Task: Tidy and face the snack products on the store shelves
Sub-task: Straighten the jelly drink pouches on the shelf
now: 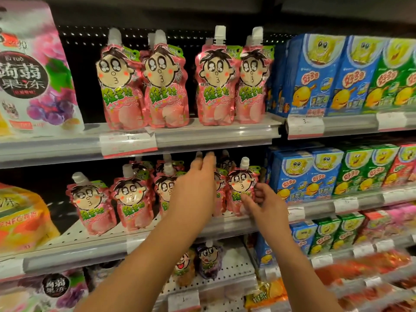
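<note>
Pouches: I see pink spouted jelly pouches standing along the middle shelf, some upright, some leaning, with more rows behind.
Right hand: my right hand grips the rightmost front pouch at its lower side, thumb across the front, fingers curled round the edge.
Left hand: my left hand is released, fingers spread, reaching over the pouches toward the back row; I cannot tell whether it touches one.
Handling: I judge them soft, light and squashy, glossy film likely slippery, prone to topple.
Where to hold: I'd take the stiff white cap or the sealed side edges, not the belly.
Neighbours: blue snack boxes stand just beside the held pouch.
</note>
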Action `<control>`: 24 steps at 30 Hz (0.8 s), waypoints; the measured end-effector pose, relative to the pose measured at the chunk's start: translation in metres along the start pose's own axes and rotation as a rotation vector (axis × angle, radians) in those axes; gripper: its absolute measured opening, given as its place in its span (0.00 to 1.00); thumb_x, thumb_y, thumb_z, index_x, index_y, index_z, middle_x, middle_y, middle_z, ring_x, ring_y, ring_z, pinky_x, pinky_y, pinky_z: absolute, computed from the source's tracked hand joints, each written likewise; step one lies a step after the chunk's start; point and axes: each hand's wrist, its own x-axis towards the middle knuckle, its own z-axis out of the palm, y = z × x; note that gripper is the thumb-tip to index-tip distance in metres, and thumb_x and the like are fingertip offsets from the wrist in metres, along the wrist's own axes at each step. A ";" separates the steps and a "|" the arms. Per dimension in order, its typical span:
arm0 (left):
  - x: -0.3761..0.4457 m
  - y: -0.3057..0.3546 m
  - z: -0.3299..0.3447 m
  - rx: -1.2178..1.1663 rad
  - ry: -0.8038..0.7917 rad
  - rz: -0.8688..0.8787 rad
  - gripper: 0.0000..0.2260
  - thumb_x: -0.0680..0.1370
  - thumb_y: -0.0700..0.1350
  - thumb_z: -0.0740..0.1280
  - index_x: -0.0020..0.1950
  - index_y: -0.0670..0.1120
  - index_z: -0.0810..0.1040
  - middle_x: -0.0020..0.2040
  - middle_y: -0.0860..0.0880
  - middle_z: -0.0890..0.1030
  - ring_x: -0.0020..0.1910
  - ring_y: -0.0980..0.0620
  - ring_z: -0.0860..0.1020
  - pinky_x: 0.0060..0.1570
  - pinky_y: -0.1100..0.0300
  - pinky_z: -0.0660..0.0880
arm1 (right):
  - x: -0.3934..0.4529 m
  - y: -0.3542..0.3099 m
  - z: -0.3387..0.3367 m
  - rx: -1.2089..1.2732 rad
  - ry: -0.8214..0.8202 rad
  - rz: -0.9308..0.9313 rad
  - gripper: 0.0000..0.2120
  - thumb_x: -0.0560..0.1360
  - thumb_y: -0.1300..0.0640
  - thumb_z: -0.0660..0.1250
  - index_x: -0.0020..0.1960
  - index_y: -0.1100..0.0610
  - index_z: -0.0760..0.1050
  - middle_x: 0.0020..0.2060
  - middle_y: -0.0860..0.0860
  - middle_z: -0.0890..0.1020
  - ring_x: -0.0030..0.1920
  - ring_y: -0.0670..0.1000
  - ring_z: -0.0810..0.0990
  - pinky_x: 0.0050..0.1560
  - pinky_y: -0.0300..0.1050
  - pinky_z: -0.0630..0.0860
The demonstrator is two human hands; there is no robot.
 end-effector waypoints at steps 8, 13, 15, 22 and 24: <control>0.031 -0.011 0.014 0.124 -0.014 -0.040 0.20 0.79 0.42 0.69 0.70 0.47 0.70 0.54 0.41 0.82 0.52 0.35 0.82 0.47 0.44 0.79 | 0.000 0.006 -0.005 0.039 -0.018 -0.002 0.21 0.74 0.45 0.76 0.63 0.53 0.78 0.46 0.42 0.82 0.48 0.40 0.80 0.51 0.43 0.81; 0.042 -0.017 0.005 0.130 -0.050 -0.032 0.12 0.80 0.43 0.70 0.63 0.43 0.76 0.51 0.40 0.81 0.53 0.36 0.80 0.45 0.49 0.72 | 0.005 0.004 -0.007 0.076 -0.054 0.008 0.18 0.74 0.49 0.77 0.60 0.54 0.80 0.44 0.39 0.81 0.48 0.39 0.80 0.52 0.42 0.80; 0.045 -0.023 0.005 0.140 -0.049 -0.030 0.13 0.80 0.42 0.70 0.64 0.44 0.77 0.51 0.42 0.82 0.56 0.38 0.79 0.46 0.50 0.71 | 0.008 0.002 -0.006 0.055 -0.067 0.000 0.16 0.74 0.49 0.77 0.58 0.54 0.80 0.45 0.43 0.83 0.49 0.43 0.82 0.53 0.44 0.81; 0.039 -0.036 0.003 0.096 0.010 0.024 0.18 0.80 0.46 0.70 0.70 0.50 0.74 0.49 0.46 0.84 0.52 0.40 0.81 0.46 0.48 0.78 | 0.008 0.000 0.000 -0.009 -0.080 -0.014 0.21 0.74 0.47 0.76 0.62 0.55 0.79 0.51 0.48 0.85 0.53 0.46 0.83 0.56 0.48 0.82; 0.035 -0.032 -0.003 0.113 0.050 0.062 0.20 0.80 0.44 0.69 0.72 0.51 0.73 0.51 0.46 0.85 0.53 0.39 0.81 0.47 0.48 0.77 | 0.008 -0.002 0.000 -0.027 -0.093 -0.017 0.21 0.74 0.46 0.75 0.63 0.55 0.79 0.52 0.48 0.85 0.53 0.46 0.83 0.57 0.50 0.82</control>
